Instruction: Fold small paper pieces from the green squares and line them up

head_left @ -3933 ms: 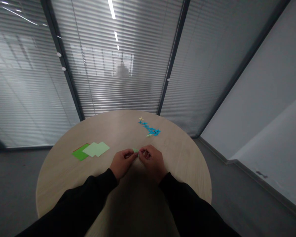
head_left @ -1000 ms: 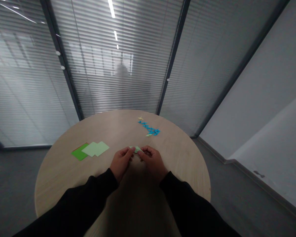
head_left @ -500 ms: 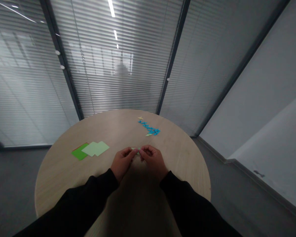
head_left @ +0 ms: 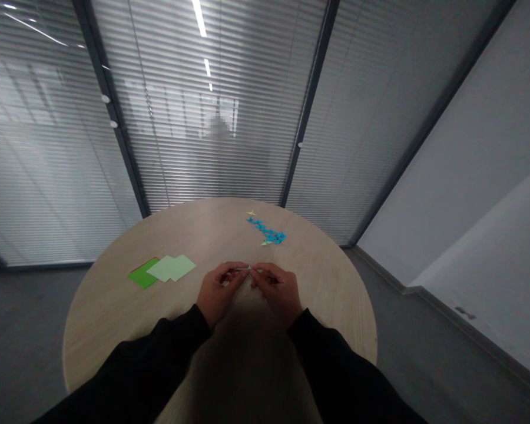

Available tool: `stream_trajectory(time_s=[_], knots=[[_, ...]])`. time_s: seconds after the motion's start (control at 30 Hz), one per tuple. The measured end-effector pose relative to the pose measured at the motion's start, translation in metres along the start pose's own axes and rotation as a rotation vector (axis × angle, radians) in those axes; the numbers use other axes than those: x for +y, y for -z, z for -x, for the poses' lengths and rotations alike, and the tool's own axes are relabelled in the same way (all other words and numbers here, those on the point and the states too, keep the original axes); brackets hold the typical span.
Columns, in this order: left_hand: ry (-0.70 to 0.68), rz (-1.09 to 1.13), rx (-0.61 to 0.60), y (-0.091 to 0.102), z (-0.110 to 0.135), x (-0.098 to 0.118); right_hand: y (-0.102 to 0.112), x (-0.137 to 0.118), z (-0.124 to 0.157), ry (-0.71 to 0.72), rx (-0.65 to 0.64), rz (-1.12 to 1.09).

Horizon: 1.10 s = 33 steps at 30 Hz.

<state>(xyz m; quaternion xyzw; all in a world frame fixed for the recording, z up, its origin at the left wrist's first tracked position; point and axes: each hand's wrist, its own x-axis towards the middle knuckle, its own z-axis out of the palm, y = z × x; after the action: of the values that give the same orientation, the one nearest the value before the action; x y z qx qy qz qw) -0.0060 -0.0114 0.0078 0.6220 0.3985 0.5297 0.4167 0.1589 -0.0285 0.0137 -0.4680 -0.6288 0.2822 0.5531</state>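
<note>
A small piece of pale green folded paper [head_left: 249, 268] is pinched between my two hands above the table's middle. My left hand [head_left: 219, 290] is closed on its left side, thumb and index finger pressed together. My right hand [head_left: 277, 288] pinches it from the right. The fingertips of both hands nearly meet and hide most of the paper, so its exact shape cannot be made out. Beyond my right hand lies a cluster of small blue folded paper pieces [head_left: 271, 234], with a light green folded piece [head_left: 266, 243] at its near edge.
The round wooden table [head_left: 115, 318] carries everything. To the left, light green paper sheets [head_left: 171, 268] overlap darker green sheets [head_left: 143, 277]. A yellow star-like folded piece [head_left: 251, 213] lies near the far edge. Blinds [head_left: 221, 171] stand behind the table, a white wall [head_left: 477, 176] to the right.
The fingers have shifted on the pale green paper, which now looks narrower and is seen more edge-on between the fingertips. The pieces on the table have stayed put.
</note>
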Motion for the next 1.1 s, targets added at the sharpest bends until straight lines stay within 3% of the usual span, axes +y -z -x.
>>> stream_trajectory(time_s=[0.3,0.6,0.77,0.97,1.1], knots=[[-0.103,-0.012,0.031,0.003,0.002,-0.001,0.006,-0.009,-0.001,0.331,0.017,0.141],[-0.252,-0.023,0.031,0.003,0.002,-0.001,0.007,-0.012,-0.001,0.461,0.012,0.137],[-0.257,-0.012,0.01,0.002,0.001,0.0,0.006,-0.011,-0.002,0.447,0.02,0.087],[-0.067,0.089,-0.065,0.002,0.001,0.008,0.009,-0.008,-0.005,0.463,0.044,0.168],[-0.065,0.096,-0.029,0.003,0.002,0.011,0.008,-0.006,-0.005,0.352,0.015,0.048]])
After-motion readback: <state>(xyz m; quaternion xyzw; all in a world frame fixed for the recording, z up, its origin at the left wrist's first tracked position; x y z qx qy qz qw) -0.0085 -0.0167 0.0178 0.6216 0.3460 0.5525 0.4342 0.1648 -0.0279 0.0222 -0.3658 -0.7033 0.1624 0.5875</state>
